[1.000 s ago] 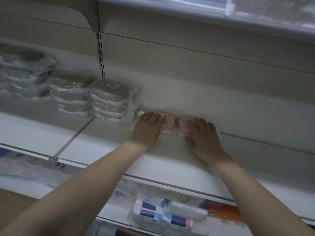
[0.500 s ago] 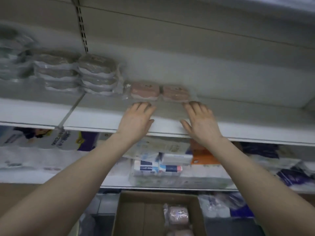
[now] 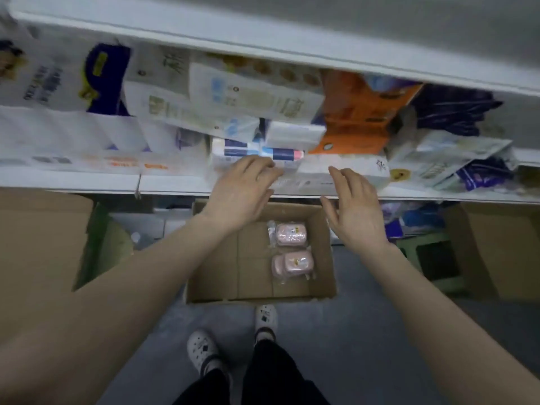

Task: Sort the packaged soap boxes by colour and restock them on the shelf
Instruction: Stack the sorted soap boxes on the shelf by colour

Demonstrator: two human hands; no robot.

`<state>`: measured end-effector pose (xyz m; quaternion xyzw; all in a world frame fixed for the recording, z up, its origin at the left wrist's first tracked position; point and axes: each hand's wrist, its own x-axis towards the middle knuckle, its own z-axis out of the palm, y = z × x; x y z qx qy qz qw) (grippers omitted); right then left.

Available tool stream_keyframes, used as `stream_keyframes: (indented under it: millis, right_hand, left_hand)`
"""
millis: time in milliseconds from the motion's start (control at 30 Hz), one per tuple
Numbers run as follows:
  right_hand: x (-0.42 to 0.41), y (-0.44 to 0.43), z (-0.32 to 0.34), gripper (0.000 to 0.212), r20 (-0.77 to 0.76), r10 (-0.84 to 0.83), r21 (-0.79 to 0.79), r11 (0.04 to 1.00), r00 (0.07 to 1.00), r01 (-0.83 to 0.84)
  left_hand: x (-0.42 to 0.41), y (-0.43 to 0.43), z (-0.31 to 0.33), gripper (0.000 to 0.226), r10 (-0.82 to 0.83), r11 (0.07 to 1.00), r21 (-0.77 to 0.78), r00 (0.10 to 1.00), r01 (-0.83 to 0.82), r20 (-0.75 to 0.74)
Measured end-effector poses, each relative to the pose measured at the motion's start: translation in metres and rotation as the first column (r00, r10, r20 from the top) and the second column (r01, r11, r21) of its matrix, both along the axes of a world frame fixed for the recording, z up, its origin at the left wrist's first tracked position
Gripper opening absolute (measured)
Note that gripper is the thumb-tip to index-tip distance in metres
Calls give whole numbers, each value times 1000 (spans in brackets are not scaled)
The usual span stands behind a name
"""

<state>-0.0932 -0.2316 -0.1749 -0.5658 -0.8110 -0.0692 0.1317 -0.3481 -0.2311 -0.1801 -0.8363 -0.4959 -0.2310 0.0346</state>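
Both hands have dropped off the upper shelf (image 3: 263,39) and the view swings down. White shoes (image 3: 204,350) on the grey floor. Just ahead sits an open carton (image 3: 216,276), with two pink soap boxes (image 3: 291,234) one behind the other by its right wall. Above it hover the left hand (image 3: 242,194) and right hand (image 3: 355,209), fingers (image 3: 258,162) loose, spread, holding nothing. Beyond them is the crowded lower shelf (image 3: 87,182).

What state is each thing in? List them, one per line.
Left hand: open, holding nothing.
Right hand: open, holding nothing.
Cardboard box: open, on the floor.
Far soap pack: wrapped, lying flat in the box.
Near soap pack: wrapped, lying flat in the box.
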Motion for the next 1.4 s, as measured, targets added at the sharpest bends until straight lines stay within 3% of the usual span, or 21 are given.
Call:
stream_keyframes:
  millis: [233,400,533,733,833,967,1167,1400]
  right_hand:
    - [49,-41,-145,60,-9,-57,-274,960,998,52]
    - [86,-42,-244,68,43,-27,-461,886,999,44]
    - [106,-16,-305,71,55,47,-508,861,997,-13]
    - [103,38,-362,76,44,114,-498,864,993,-77]
    - [96,58,-383,75,47,123,-508,858,991,-82]
    - [84,76,-404,74,77,172,-537,837,982,-104]
    - [67,100,-428,77,171,235,-586,805,957,-93]
    - [61,106,-436,80,222,215,-610,792,951,-37]
  left_hand:
    - [40,-51,-158,40,12,928,-373,999,-28,-44]
    - [93,-73,-273,56,25,788,-614,999,-41,-34]
    - [148,-66,-336,67,59,636,-765,994,-106,-88]
    - [203,-36,-405,85,60,579,-789,976,-204,-208]
    - [217,-22,-430,88,16,610,-751,952,-253,-307]
    - [217,-13,-442,86,42,639,-729,957,-246,-286]
    - [162,-28,-437,90,145,566,-787,969,-246,-199]
    - [79,-50,-430,87,334,481,-766,897,-427,-290]
